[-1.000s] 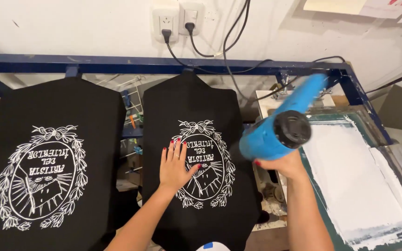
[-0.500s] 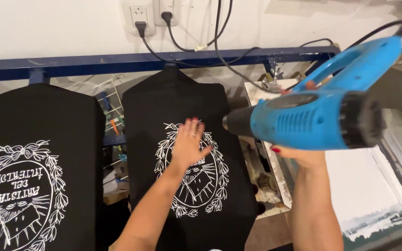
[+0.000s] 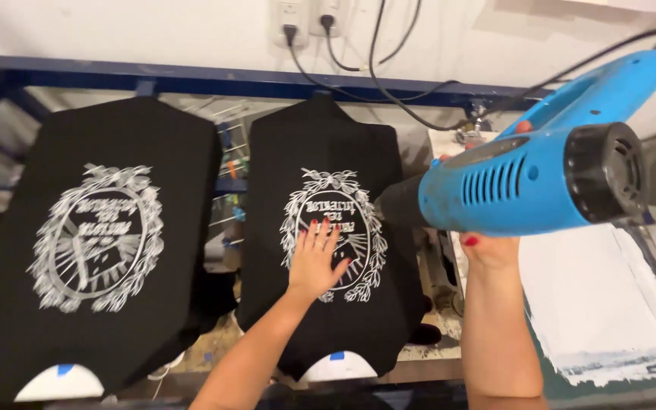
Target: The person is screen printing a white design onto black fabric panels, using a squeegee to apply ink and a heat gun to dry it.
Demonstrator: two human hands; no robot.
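My left hand (image 3: 317,260) lies flat, fingers spread, on the white oval print of a black shirt (image 3: 328,152) stretched over the middle platen. My right hand (image 3: 490,248) grips the handle of a blue heat gun (image 3: 525,182), held up close to the camera with its dark nozzle aimed left at the print. A black cord runs from the gun's handle toward the wall. A second black shirt (image 3: 108,243) bearing the same white print sits on the left platen, untouched.
A screen-printing frame smeared with white ink (image 3: 601,304) lies at the right. A blue metal rail (image 3: 191,76) crosses the back below wall sockets (image 3: 309,15) with plugged cables. White platen ends show below both shirts.
The view has shifted so both shirts sit further right and lower. The heat gun stays raised and pointed at the middle print; my left hand slid slightly down the print.
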